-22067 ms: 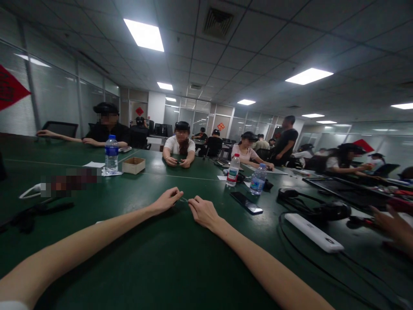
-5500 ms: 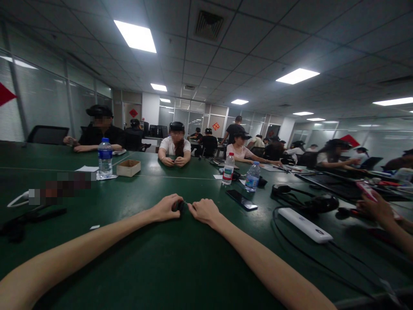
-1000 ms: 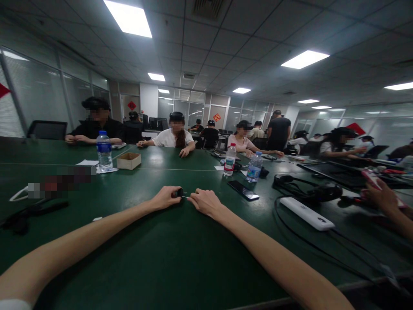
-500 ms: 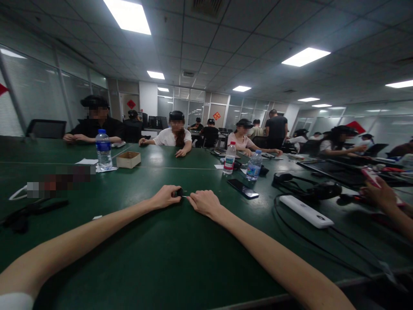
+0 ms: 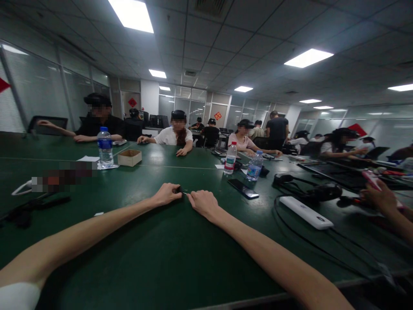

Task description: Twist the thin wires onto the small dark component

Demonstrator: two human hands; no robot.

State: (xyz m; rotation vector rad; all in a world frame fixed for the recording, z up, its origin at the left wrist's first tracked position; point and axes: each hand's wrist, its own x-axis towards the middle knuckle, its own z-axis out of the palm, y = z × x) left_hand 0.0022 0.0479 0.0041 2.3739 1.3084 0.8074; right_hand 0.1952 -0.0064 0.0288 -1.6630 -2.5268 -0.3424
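Observation:
My left hand [image 5: 167, 194] is closed around a small dark round object [image 5: 177, 189], mostly hidden by the fingers. From the gap between the hands a thin, pale, pin-like piece [image 5: 185, 193] shows, reaching towards the fingertips of my right hand [image 5: 203, 202]. That hand is closed in a pinch, and its fingers cover whatever end they hold. Both hands rest low over the green table [image 5: 161, 249], close together but apart. Beyond the right hand lies a black phone [image 5: 243, 188].
Bottles stand at the left [image 5: 105, 148] and right, one red-capped [image 5: 230, 159], one blue-capped [image 5: 254, 167]. An open cardboard box [image 5: 129, 158] sits back left. A white power bank [image 5: 306, 212], cables and a black headset [image 5: 306, 185] lie right, near another person's hand [image 5: 382, 198].
My hands hold nearly the same pose, with the left fingers shifted slightly. The person at the far left has stretched an arm out sideways. The view has moved a little.

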